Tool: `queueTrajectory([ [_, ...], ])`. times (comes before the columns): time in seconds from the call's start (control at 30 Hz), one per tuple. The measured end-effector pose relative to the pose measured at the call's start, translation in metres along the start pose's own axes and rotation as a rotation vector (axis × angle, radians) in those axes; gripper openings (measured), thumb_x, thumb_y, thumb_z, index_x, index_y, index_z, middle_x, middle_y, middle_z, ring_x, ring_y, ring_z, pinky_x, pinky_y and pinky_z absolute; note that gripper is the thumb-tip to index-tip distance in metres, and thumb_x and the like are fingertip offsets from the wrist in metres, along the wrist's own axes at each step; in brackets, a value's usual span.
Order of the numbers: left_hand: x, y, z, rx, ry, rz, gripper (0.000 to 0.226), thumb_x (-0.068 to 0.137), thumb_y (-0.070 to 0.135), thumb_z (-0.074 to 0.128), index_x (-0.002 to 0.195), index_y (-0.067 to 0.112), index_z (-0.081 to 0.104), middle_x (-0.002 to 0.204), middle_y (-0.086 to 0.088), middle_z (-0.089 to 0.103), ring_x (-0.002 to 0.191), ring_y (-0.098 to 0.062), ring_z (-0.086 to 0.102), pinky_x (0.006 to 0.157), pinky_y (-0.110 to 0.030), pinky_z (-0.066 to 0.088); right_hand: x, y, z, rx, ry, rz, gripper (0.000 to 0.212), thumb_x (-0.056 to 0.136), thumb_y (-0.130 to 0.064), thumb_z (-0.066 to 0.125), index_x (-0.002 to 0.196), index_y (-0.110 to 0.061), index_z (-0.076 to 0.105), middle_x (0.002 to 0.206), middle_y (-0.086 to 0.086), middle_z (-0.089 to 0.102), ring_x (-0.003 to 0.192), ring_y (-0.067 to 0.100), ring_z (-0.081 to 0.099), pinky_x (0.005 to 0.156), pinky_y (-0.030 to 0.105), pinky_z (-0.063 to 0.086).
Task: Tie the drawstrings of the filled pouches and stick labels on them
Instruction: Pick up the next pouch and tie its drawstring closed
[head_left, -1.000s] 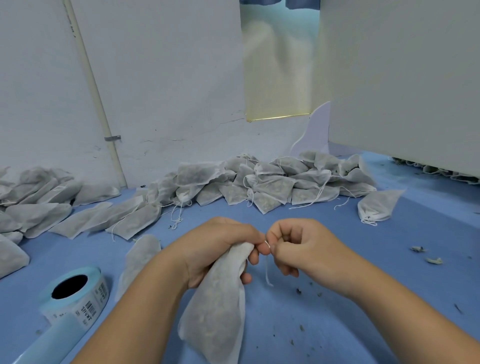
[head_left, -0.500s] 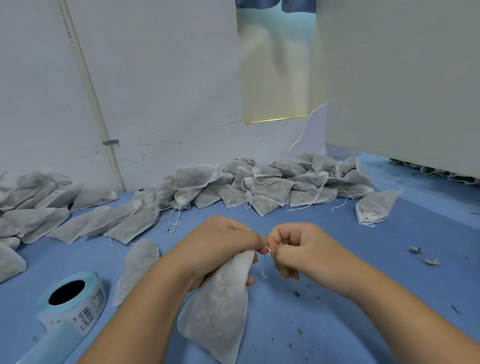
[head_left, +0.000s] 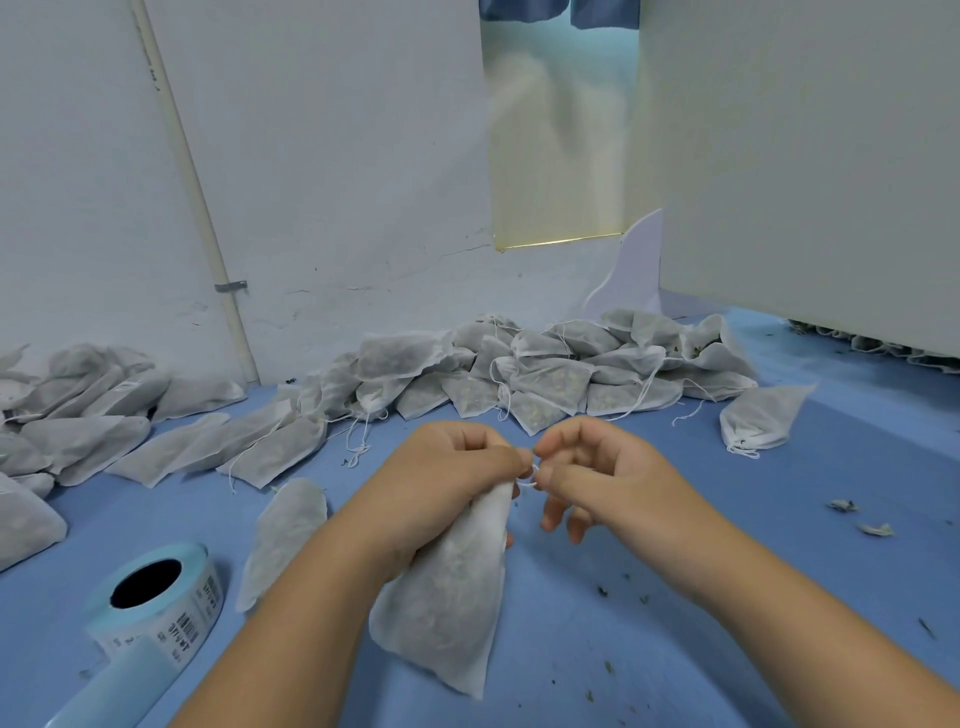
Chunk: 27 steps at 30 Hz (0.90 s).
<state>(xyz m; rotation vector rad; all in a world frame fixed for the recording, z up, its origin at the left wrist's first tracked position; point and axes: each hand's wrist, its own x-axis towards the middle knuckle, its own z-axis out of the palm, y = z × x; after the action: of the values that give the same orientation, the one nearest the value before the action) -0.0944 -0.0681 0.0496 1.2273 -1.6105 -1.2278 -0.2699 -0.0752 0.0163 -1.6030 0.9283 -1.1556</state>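
Pouch (head_left: 452, 587) hangs below left hand (head_left: 441, 483), neck gripped in curled fingers; right hand (head_left: 597, 483) just beside, pinching white drawstring (head_left: 527, 480) at pouch top, above blue counter (head_left: 675, 649)

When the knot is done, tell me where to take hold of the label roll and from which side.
Probably take the label roll across its outer rim, or with a finger in the open core, coming from above on its right: the core faces up, and the loose blue liner trails off its front-left. The left hand, nearer, grips the pouch.
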Motion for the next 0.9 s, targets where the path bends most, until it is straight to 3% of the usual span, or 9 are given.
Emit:
queueTrajectory([
  [0.1, 0.0, 0.0, 0.004, 0.11, 0.04, 0.028, 0.022, 0.077, 0.035, 0.074, 0.062, 0.022, 0.067, 0.073, -0.004, 0.064, 0.066, -0.018, 0.059, 0.085, -0.056, 0.055, 0.001, 0.0, 0.006, -0.003, 0.049, 0.013, 0.016, 0.084, 0.002, 0.06, 0.095, -0.01, 0.06, 0.072, 0.004, 0.066, 0.061, 0.013, 0.064, 0.053, 0.024, 0.048],
  [0.23, -0.002, 0.003, 0.009, 0.172, 0.07, 0.034, 0.024, 0.076, 0.039, 0.072, 0.062, 0.022, 0.063, 0.076, -0.011, 0.056, 0.069, -0.023, 0.049, 0.083, -0.065, 0.051, 0.001, 0.0, 0.009, -0.035, 0.152, 0.022, 0.016, 0.08, 0.003, 0.06, 0.087, -0.011, 0.063, 0.062, 0.0, 0.066, 0.06, 0.01, 0.062, 0.054, 0.021, 0.048],
  [0.3, -0.001, 0.003, 0.009, 0.219, 0.089, 0.05, 0.025, 0.083, 0.035, 0.073, 0.064, 0.021, 0.063, 0.072, -0.015, 0.055, 0.066, -0.021, 0.048, 0.069, -0.055, 0.053, 0.0, -0.001, 0.008, -0.11, 0.209, 0.011, 0.017, 0.079, 0.0, 0.062, 0.082, -0.016, 0.066, 0.059, -0.005, 0.065, 0.059, 0.01, 0.059, 0.055, 0.023, 0.047],
  [0.37, 0.002, 0.001, 0.009, 0.285, 0.1, 0.074, 0.025, 0.086, 0.034, 0.07, 0.068, 0.018, 0.064, 0.074, -0.021, 0.059, 0.062, -0.016, 0.049, 0.059, -0.033, 0.043, -0.001, -0.001, 0.009, -0.231, 0.237, -0.024, 0.022, 0.078, -0.003, 0.062, 0.076, -0.023, 0.07, 0.056, -0.011, 0.062, 0.052, 0.004, 0.052, 0.049, 0.016, 0.04],
  [0.47, 0.003, -0.001, 0.009, 0.34, 0.099, 0.093, 0.025, 0.088, 0.034, 0.069, 0.07, 0.017, 0.065, 0.059, 0.002, 0.055, 0.047, -0.006, 0.043, 0.044, -0.014, 0.033, -0.003, -0.001, 0.012, -0.365, 0.232, -0.06, 0.022, 0.076, -0.007, 0.062, 0.071, -0.027, 0.071, 0.05, -0.017, 0.056, 0.042, 0.001, 0.044, 0.042, 0.009, 0.03],
  [0.53, 0.004, -0.001, 0.008, 0.377, 0.099, 0.092, 0.025, 0.088, 0.036, 0.069, 0.069, 0.02, 0.064, 0.057, 0.01, 0.054, 0.043, -0.002, 0.042, 0.041, -0.012, 0.032, -0.004, -0.001, 0.012, -0.395, 0.217, -0.064, 0.022, 0.076, -0.008, 0.062, 0.069, -0.027, 0.071, 0.046, -0.018, 0.052, 0.039, 0.002, 0.042, 0.041, 0.009, 0.029],
  [0.7, 0.006, -0.004, 0.003, 0.476, 0.118, 0.091, 0.025, 0.087, 0.039, 0.068, 0.069, 0.022, 0.065, 0.088, -0.007, 0.072, 0.057, -0.011, 0.058, 0.049, -0.017, 0.038, -0.004, -0.002, 0.008, -0.324, 0.17, 0.038, 0.017, 0.078, -0.012, 0.064, 0.065, -0.022, 0.069, 0.049, -0.011, 0.054, 0.037, 0.003, 0.035, 0.037, 0.014, 0.028],
  [0.8, 0.006, -0.004, 0.004, 0.505, 0.129, 0.098, 0.025, 0.087, 0.039, 0.07, 0.069, 0.022, 0.065, 0.078, -0.007, 0.069, 0.043, -0.003, 0.042, 0.041, -0.014, 0.032, -0.003, -0.004, 0.006, -0.305, 0.117, 0.115, 0.015, 0.079, -0.02, 0.066, 0.064, -0.023, 0.069, 0.056, -0.007, 0.063, 0.05, 0.007, 0.048, 0.05, 0.019, 0.038],
  [0.9, 0.007, -0.004, 0.005, 0.524, 0.126, 0.117, 0.023, 0.086, 0.039, 0.07, 0.07, 0.023, 0.068, 0.072, 0.003, 0.064, 0.048, -0.003, 0.042, 0.044, -0.015, 0.032, -0.002, -0.004, 0.003, -0.235, 0.07, 0.167, 0.015, 0.079, -0.021, 0.065, 0.065, -0.02, 0.071, 0.061, -0.007, 0.067, 0.06, 0.007, 0.06, 0.063, 0.027, 0.045],
])
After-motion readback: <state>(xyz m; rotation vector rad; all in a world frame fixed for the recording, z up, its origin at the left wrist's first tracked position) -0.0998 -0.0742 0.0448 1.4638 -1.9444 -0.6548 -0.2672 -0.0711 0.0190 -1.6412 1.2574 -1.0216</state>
